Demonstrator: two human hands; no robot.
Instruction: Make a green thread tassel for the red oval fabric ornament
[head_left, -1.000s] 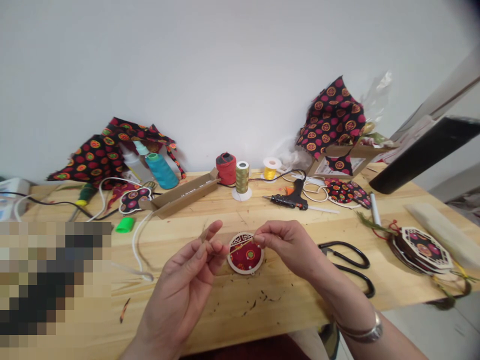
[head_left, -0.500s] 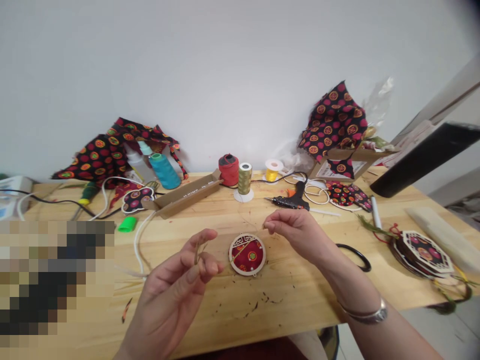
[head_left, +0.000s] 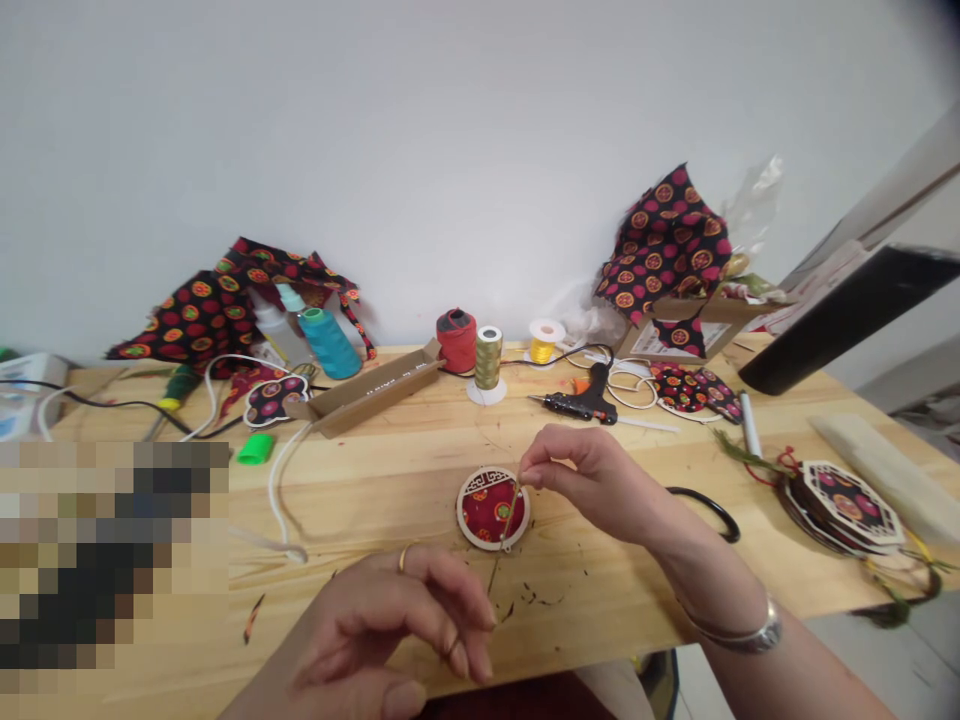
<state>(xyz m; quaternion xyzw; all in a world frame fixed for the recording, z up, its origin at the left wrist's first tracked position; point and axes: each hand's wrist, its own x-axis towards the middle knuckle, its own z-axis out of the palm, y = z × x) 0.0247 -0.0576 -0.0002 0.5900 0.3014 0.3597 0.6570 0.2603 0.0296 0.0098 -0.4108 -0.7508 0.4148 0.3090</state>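
Note:
A round wooden ornament [head_left: 493,507] with red patterned fabric and a white fretwork top lies flat on the wooden table [head_left: 420,460]. A thin gold thread [head_left: 504,535] stretches taut over it between my two hands. My right hand [head_left: 581,477] pinches the thread's upper end just right of the ornament. My left hand [head_left: 409,625], with a ring on one finger, is curled near the table's front edge and pinches the lower end.
Black scissors [head_left: 709,510] lie right of my right hand. Behind stand a glue gun [head_left: 581,400], red [head_left: 457,340], gold [head_left: 488,357], yellow [head_left: 543,340] and teal [head_left: 328,342] spools, a cardboard strip [head_left: 367,390], patterned fabric [head_left: 225,300] and a white cord [head_left: 279,490]. Stacked octagonal ornaments [head_left: 844,503] sit far right.
My left hand dropped toward the front edge and turned palm down, pulling the thread taut. My right hand moved back down next to the ornament's right edge.

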